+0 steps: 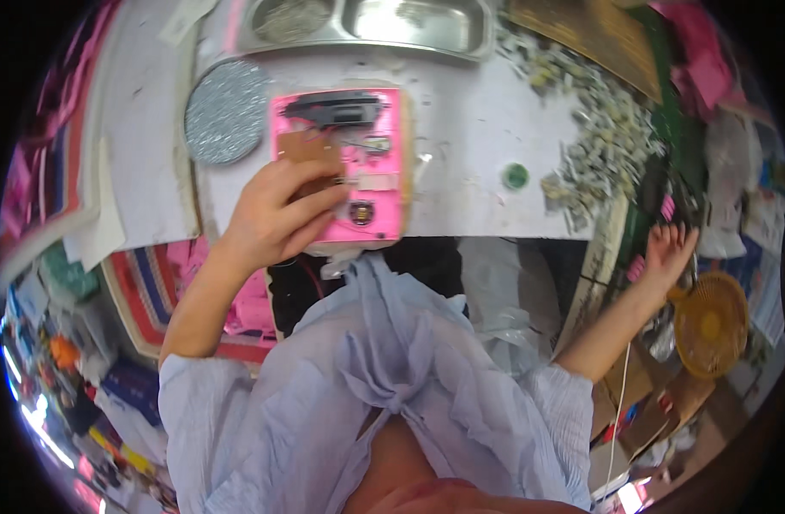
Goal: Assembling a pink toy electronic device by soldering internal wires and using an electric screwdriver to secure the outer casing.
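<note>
With left grip (285, 206) half-curled over board (395, 154), hold unclear, perhaps steadying it within reach at edge of counter (469, 184); with right grip (670, 254) loosely spread near basket (725, 343), seemingly holding nothing.

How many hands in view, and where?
2: left hand over the left part of the pink board; right hand at far right, up-left of the orange basket in frame.
</note>
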Motion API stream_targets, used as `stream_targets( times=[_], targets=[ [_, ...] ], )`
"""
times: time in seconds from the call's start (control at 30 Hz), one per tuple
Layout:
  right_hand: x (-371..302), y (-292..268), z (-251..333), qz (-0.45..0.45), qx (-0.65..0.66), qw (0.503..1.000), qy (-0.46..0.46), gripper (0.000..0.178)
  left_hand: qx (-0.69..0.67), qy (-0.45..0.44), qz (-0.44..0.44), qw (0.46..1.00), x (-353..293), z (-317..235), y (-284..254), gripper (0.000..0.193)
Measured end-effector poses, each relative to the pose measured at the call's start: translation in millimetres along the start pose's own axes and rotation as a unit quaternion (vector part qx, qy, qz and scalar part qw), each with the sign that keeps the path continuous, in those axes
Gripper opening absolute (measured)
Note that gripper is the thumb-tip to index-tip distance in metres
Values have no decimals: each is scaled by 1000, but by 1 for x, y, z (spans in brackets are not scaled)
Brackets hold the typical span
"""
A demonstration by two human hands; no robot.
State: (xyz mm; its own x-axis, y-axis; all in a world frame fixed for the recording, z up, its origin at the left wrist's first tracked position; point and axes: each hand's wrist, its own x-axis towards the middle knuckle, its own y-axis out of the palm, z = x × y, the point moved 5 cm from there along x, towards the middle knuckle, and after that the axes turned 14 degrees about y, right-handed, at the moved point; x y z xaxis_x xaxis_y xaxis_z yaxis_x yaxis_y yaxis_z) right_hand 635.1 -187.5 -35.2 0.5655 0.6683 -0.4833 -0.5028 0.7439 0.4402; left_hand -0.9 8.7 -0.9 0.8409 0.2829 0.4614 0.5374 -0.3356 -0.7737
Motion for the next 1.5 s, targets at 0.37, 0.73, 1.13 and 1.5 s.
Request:
stream_targets(
  times=[0.37,0.73,1.13,1.5],
  targets=[
    [-126,296,-222,161,-494,825,-221,5,130,-2,-78,988,37,8,-1,32],
    [-130,396,-260,226,-773,533,-260,27,151,-9,-98,984,19,11,4,25],
    [-124,382,-258,215,-727,639,-129,23,170,-17,-67,983,26,12,13,27],
    [-141,418,-267,267,-852,389,-228,16,188,-1,-62,980,23,13,19,22]
  ],
)
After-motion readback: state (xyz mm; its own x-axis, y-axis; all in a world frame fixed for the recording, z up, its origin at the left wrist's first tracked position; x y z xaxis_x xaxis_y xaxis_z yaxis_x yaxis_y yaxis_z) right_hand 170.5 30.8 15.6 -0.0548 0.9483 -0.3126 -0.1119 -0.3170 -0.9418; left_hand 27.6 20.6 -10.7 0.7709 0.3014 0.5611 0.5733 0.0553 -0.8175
